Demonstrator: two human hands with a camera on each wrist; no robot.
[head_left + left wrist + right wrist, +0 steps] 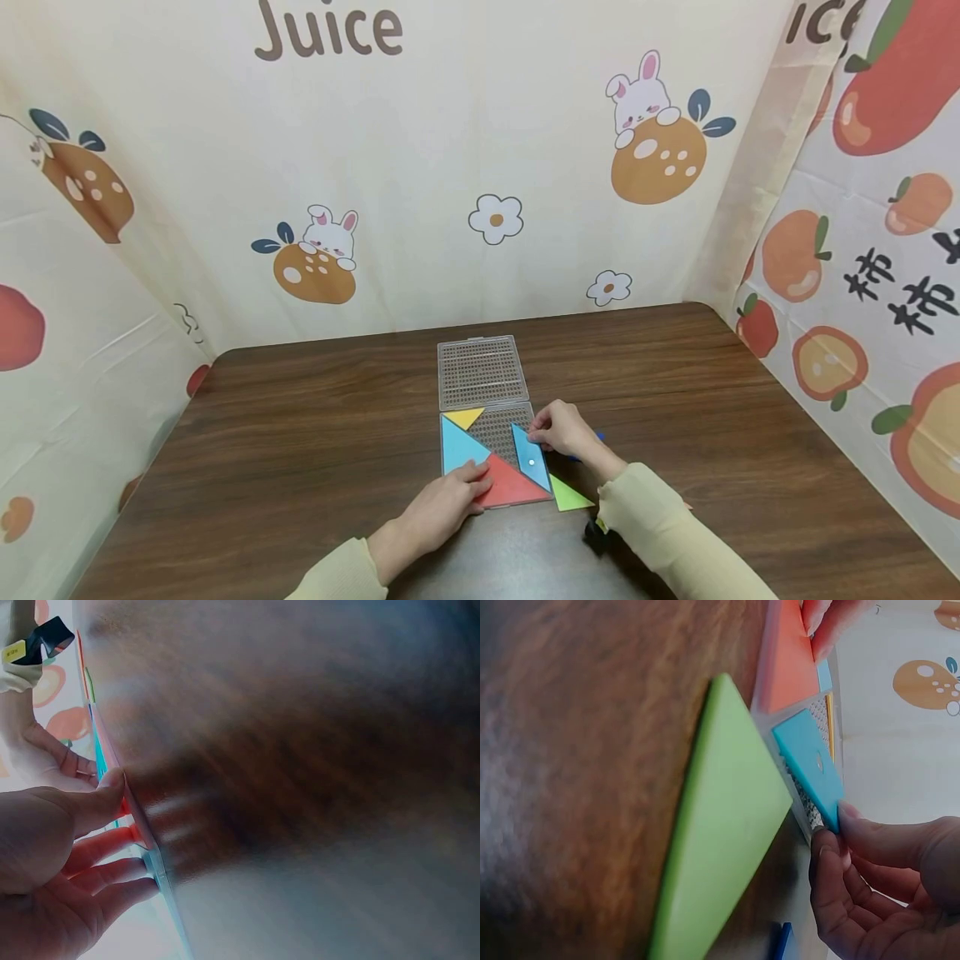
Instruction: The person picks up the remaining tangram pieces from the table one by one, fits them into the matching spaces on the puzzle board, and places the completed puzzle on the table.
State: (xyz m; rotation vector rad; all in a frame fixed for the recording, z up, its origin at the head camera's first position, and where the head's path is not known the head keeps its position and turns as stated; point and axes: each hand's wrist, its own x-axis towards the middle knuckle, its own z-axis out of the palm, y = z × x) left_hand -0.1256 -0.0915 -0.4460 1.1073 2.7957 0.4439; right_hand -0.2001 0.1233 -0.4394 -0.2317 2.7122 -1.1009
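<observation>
My right hand (564,429) pinches one end of a light-blue parallelogram tangram piece (807,761) between thumb and fingers. The piece lies slanted at the right side of a clear plastic case (495,431) with a dotted base; a small round mark shows on it. Inside the case are a red triangle (512,487), a large light-blue triangle (456,444) and a small yellow triangle (464,417). At the near left corner, my left hand (447,500) rests its fingers on the red triangle, with the thumb by the case's near edge (142,817).
The case's dotted lid (482,373) lies folded back behind it. To the right are a green triangle (568,495) and a dark-blue piece (599,435), partly covered by the right arm. A black strap (597,536) is at the right sleeve. Printed curtains border the wooden table (315,433).
</observation>
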